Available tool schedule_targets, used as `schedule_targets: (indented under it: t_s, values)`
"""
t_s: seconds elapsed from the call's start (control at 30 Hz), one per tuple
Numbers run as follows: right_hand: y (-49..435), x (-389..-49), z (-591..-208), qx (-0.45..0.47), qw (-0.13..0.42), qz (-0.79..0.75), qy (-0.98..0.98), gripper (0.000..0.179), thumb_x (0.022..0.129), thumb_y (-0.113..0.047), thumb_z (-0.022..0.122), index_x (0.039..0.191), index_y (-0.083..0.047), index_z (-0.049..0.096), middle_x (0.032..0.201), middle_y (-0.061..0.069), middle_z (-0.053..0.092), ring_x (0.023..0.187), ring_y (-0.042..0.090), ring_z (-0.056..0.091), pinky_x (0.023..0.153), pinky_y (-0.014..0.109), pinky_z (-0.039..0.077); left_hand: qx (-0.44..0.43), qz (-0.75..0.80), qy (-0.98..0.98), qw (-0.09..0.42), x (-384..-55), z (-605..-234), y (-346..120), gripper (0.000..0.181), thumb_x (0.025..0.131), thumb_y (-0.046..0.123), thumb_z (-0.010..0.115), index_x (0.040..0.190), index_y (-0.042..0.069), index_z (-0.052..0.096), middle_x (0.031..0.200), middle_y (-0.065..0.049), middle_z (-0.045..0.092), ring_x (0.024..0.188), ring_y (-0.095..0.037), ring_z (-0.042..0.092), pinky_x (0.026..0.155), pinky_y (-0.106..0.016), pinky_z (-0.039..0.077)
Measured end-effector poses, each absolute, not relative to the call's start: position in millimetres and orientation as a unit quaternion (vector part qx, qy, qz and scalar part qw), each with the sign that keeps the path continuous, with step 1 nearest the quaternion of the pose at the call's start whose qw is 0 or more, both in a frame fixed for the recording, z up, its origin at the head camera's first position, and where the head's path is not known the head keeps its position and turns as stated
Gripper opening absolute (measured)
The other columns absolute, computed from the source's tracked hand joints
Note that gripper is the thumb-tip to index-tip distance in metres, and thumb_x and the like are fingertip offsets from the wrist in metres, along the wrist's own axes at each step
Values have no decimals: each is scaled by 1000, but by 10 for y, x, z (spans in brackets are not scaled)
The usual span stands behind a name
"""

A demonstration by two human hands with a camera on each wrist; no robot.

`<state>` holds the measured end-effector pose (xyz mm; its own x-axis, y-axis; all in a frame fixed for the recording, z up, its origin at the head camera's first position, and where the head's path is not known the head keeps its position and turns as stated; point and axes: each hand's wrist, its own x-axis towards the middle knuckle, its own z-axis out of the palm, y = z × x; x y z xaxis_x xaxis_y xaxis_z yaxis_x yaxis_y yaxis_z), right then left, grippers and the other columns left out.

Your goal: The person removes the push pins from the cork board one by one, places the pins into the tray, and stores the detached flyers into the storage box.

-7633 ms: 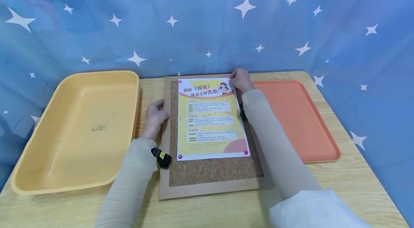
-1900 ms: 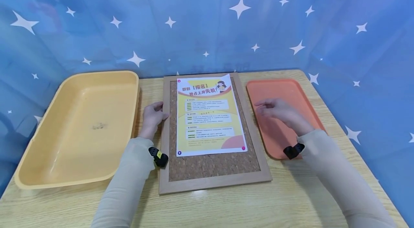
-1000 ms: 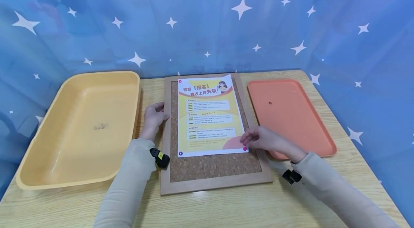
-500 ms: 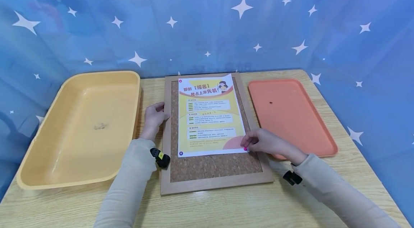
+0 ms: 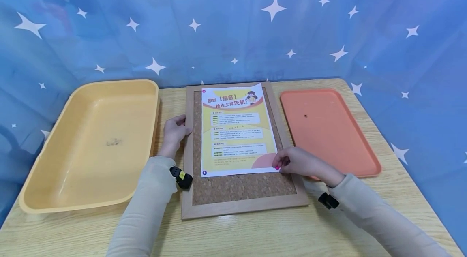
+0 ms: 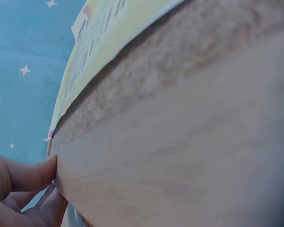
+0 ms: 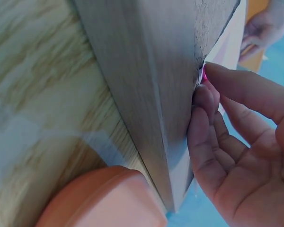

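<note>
A yellow and white printed poster (image 5: pixel 233 127) lies on a wood-framed corkboard (image 5: pixel 240 192). Between its thumb and fingertip, my right hand (image 5: pixel 297 161) pinches a pink thumbtack (image 5: pixel 277 168) at the poster's lower right corner; the right wrist view shows the tack partly covered by the fingers. My left hand (image 5: pixel 174 133) grips the board's left edge, thumb on the frame in the left wrist view. A pink tack (image 5: pixel 204 91) sits at the upper left corner and a purple tack (image 5: pixel 204 172) at the lower left. The upper right corner curls up, with no tack visible.
Left of the board stands a deep yellow plastic tub (image 5: pixel 155 127). To the right lies a flat orange tray (image 5: pixel 335 143), bearing a tiny dark object (image 5: pixel 305 116). A blue star-patterned curtain (image 5: pixel 233 26) hangs behind the wooden table (image 5: pixel 226 236).
My right hand has left the poster's upper right corner, passed over the orange tray, and come to the pink tack at the lower right. The left hand has stayed on the board's edge.
</note>
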<state>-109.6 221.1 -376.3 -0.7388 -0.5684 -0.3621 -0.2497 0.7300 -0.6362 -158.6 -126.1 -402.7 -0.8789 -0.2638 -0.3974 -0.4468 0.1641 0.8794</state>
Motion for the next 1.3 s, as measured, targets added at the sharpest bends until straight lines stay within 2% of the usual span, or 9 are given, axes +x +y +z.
schedule_targets:
  t_s: [0.57,1.07,1.3]
  values:
    - [2187,-1095,-3772,-228,271,-284,891,10,83,4,64,84,-5,70,80,3,68,74,7,57,66,19,49,-231,602,762,69,-1589,-4018,-1252,58,87,-11,52,143,0,40,144,-20,46,131,-29,47,108,-39,42]
    - [2205,-1097,-3795,-199,292,-301,886,7,83,-1,67,86,-7,70,76,1,63,71,11,52,63,21,46,-232,595,765,74,-1594,-4016,-1245,57,89,-9,52,143,2,40,145,-19,46,132,-29,47,109,-39,41]
    - [2245,-1132,-3824,-170,321,-348,864,6,83,-2,68,87,-5,71,76,1,64,72,12,53,64,22,47,-232,595,766,76,-1597,-4037,-1256,57,89,-8,52,144,2,40,145,-18,46,132,-29,46,109,-39,41]
